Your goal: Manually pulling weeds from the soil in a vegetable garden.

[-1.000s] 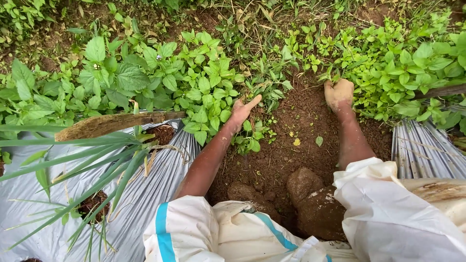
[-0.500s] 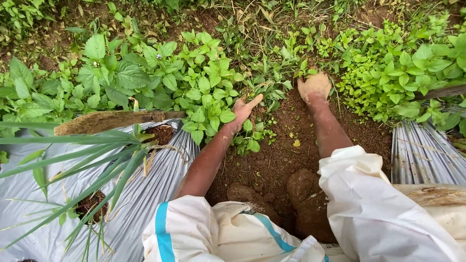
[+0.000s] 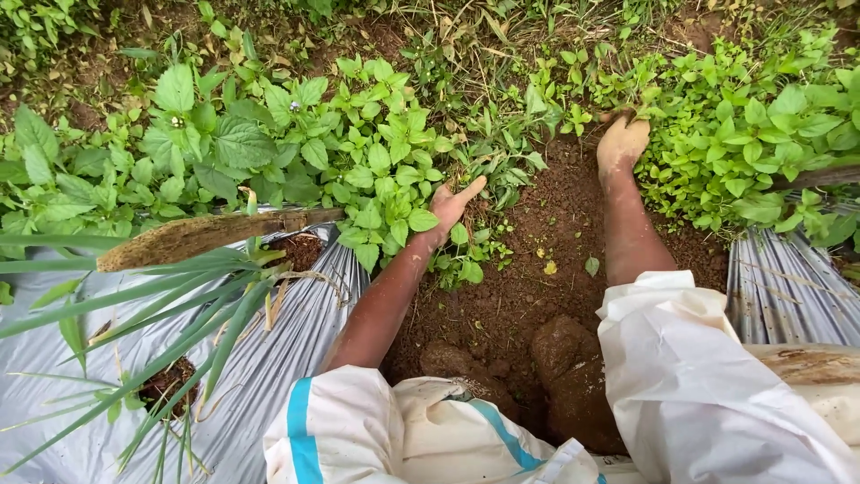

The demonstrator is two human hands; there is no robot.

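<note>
The scene is bright, with soft and even daylight that seems to come from above, as under a cloudy sky. Shadows are weak and without hard edges; the darkest place is the near hollow in the soil point(image 3: 528, 296) between the two arms. The silver plastic sheet point(image 3: 54, 394) on the near left gives a pale shine, and the white sleeve point(image 3: 717, 394) on the near right is almost washed out, with little detail in its folds. The broad green leaves point(image 3: 242, 139) on the far left are sharp and saturated. The long grass blades point(image 3: 134, 296) on the near left look slightly soft. Lines bend a little toward the edges, as with a wide lens.
</note>
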